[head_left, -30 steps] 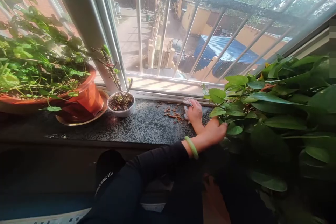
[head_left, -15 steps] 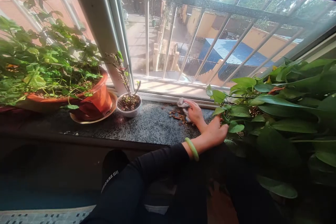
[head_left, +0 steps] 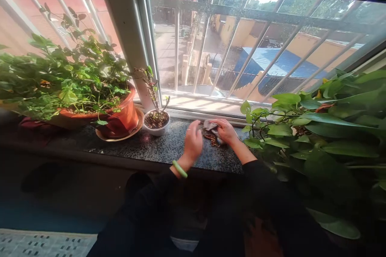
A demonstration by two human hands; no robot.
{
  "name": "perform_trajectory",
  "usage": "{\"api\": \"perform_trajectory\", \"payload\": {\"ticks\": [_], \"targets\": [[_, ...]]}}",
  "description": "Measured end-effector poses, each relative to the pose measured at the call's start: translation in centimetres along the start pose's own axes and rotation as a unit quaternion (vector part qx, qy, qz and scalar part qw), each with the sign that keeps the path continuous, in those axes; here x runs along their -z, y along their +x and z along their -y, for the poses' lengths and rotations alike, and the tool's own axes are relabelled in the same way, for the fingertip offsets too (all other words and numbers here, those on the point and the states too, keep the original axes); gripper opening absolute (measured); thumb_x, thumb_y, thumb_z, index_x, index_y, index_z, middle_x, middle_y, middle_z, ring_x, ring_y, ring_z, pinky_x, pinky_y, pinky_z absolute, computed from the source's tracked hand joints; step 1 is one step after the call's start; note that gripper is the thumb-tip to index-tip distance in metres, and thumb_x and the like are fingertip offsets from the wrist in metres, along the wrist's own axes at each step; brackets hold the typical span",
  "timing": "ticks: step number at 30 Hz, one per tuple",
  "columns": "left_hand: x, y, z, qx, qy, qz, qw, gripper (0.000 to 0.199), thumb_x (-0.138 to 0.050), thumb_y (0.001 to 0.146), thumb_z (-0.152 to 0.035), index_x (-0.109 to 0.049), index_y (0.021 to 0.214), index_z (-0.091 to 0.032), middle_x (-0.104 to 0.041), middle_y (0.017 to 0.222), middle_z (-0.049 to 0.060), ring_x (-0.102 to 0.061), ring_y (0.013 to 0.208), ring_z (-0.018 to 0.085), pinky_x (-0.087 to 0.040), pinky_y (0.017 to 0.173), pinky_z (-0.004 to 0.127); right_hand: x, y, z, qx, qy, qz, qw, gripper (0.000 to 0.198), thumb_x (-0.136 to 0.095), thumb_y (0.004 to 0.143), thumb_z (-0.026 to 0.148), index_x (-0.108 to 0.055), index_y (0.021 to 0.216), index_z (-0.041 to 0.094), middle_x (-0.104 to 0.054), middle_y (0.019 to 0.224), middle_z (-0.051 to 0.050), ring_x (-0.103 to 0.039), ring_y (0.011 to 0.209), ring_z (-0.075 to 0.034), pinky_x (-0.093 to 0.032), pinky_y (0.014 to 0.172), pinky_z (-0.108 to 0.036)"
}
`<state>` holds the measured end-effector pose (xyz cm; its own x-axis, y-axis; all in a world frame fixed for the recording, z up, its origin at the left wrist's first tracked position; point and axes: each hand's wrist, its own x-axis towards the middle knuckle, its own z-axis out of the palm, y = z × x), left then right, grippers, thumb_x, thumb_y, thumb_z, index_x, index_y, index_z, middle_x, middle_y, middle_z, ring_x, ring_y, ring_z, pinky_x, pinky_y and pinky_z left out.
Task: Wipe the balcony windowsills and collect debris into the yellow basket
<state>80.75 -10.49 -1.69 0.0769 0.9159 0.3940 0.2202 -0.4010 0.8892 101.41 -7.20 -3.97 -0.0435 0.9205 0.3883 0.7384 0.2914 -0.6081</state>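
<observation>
My right hand (head_left: 226,131) is closed on a crumpled greyish-white cloth (head_left: 210,124), resting on the dark speckled windowsill (head_left: 129,144). Just in front of the cloth lies a small heap of dry brown leaf bits (head_left: 213,140). My left hand (head_left: 193,142), with a green bangle (head_left: 180,169) on its wrist, is cupped upright at the left side of the heap. Its fingers are stretched and hold nothing that I can see. Part of the heap is hidden behind both hands.
A small white pot (head_left: 157,130) with a thin, sparse plant stands left of my hands. Farther left is a large orange pot (head_left: 120,118) on a saucer (head_left: 140,122). A broad-leaved green plant (head_left: 340,140) spreads at the right. Behind the sill is a barred window (head_left: 229,68).
My left hand has moved left from beside the green plant to the left side of the leaf bits. My right hand stays on the cloth, pulling the debris closer together. The view has shifted slightly.
</observation>
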Motion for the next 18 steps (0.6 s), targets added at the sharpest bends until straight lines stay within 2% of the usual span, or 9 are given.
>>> {"api": "perform_trajectory", "payload": {"ticks": [3,5,7,10,12,15,16,18], "targets": [[1.7,2.6,3.0,0.046,0.086,0.001,0.995,0.037,-0.047,0.086,-0.01,-0.061,0.12,-0.012,-0.064,0.131,0.018,-0.053,0.131,0.03,-0.034,0.118,0.053,0.2,0.3,0.4,-0.016,0.061,0.028,0.998,0.047,-0.044,0.074,0.011,-0.077,0.105,0.023,-0.075,0.113,-0.004,-0.065,0.112,-0.021,-0.048,0.107,-0.04],[2.3,3.3,3.1,0.036,0.091,0.019,0.995,0.032,-0.048,0.086,-0.011,-0.063,0.114,-0.015,-0.067,0.125,0.015,-0.056,0.126,0.028,-0.038,0.115,0.051,1.3,0.1,0.1,-0.034,0.11,0.032,0.993,0.045,-0.044,0.076,0.015,-0.076,0.108,0.023,-0.076,0.115,-0.003,-0.067,0.109,-0.02,-0.05,0.104,-0.039],[3.1,2.4,2.1,0.016,0.065,0.03,0.997,0.022,-0.047,0.091,-0.017,-0.065,0.104,-0.017,-0.07,0.112,0.012,-0.063,0.111,0.025,-0.047,0.105,0.043,2.9,-0.8,-0.9,-0.065,0.115,0.005,0.991,0.044,-0.045,0.077,0.018,-0.075,0.109,0.022,-0.076,0.113,-0.004,-0.068,0.106,-0.021,-0.052,0.101,-0.041],[4.5,-2.9,0.5,0.031,0.01,0.063,0.997,0.024,-0.044,0.098,-0.031,-0.063,0.088,-0.02,-0.066,0.081,0.003,-0.062,0.078,0.017,-0.052,0.079,0.031,4.8,-2.9,-2.9,-0.12,0.036,-0.066,0.99,0.04,-0.046,0.074,0.018,-0.077,0.1,0.021,-0.078,0.102,-0.006,-0.069,0.099,-0.024,-0.054,0.096,-0.045],[5.3,-8.2,0.9,0.07,-0.011,0.104,0.992,0.025,-0.044,0.1,-0.034,-0.063,0.089,-0.021,-0.062,0.074,0.0,-0.059,0.07,0.015,-0.049,0.072,0.027,4.8,-4.3,-3.7,-0.119,-0.017,-0.097,0.988,0.039,-0.047,0.074,0.016,-0.077,0.098,0.021,-0.077,0.103,-0.007,-0.068,0.102,-0.026,-0.052,0.098,-0.048],[5.8,-16.3,3.7,0.138,-0.023,0.204,0.969,0.022,-0.045,0.098,-0.025,-0.065,0.094,-0.022,-0.06,0.071,-0.002,-0.058,0.068,0.014,-0.048,0.072,0.027,3.1,-5.3,-3.5,-0.08,-0.075,-0.116,0.987,0.039,-0.049,0.077,0.015,-0.075,0.105,0.022,-0.074,0.115,-0.008,-0.064,0.112,-0.028,-0.047,0.105,-0.05],[5.8,-18.5,5.0,0.174,-0.016,0.231,0.957,0.021,-0.046,0.096,-0.02,-0.066,0.088,-0.021,-0.061,0.072,-0.001,-0.059,0.071,0.015,-0.049,0.074,0.028,2.4,-5.3,-3.2,-0.072,-0.091,-0.116,0.986,0.039,-0.05,0.078,0.016,-0.075,0.107,0.023,-0.073,0.117,-0.008,-0.063,0.114,-0.028,-0.046,0.106,-0.05],[5.4,-21.3,7.6,0.284,0.024,0.222,0.932,0.021,-0.053,0.092,-0.013,-0.065,0.076,-0.018,-0.065,0.079,0.002,-0.062,0.079,0.017,-0.051,0.08,0.031,1.2,-5.1,-2.5,-0.06,-0.11,-0.107,0.986,0.04,-0.051,0.079,0.014,-0.074,0.11,0.024,-0.073,0.119,-0.007,-0.062,0.114,-0.027,-0.045,0.106,-0.049]]}}
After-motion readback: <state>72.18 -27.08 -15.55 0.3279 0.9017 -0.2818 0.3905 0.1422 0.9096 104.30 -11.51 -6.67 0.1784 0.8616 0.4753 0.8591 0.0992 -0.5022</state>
